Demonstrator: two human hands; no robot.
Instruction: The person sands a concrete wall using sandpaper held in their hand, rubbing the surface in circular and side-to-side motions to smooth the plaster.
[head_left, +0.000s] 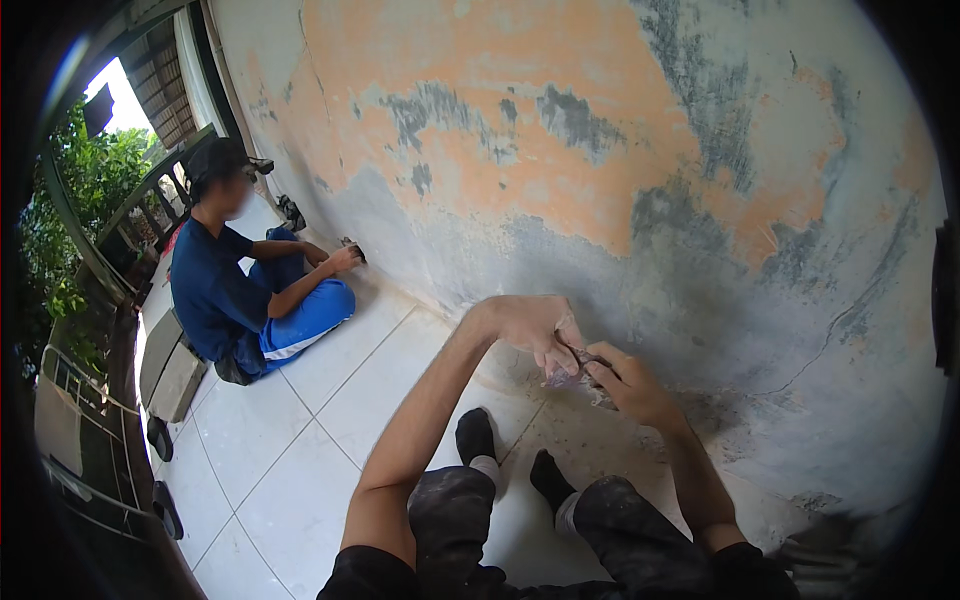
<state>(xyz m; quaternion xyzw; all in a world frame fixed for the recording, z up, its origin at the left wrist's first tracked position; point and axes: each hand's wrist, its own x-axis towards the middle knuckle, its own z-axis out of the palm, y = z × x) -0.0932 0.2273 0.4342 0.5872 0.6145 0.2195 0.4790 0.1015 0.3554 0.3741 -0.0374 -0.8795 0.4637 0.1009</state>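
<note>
My right hand (637, 386) grips a narrow, dark, dusty tool (596, 360), perhaps a scraper, in front of the wall's lower part. From the other side my left hand (532, 326), coated in pale dust, bends its fingers down to the tool's end. A crumpled, purplish, film-like piece (562, 377) shows under the left fingers; whether they grip it is hard to tell. Behind both hands rises a plastered wall (480, 180) with peeling orange, white and grey patches. A crack (821, 345) runs through the plaster to the right.
A co-worker (232, 277) sits on the tiled floor (277, 465) to the left, one hand holding a small dark thing against the wall base. Grey blocks (174, 371) and dark sandals (166, 510) lie at the floor's left edge. Crumbled debris (814, 501) lies along the wall's foot.
</note>
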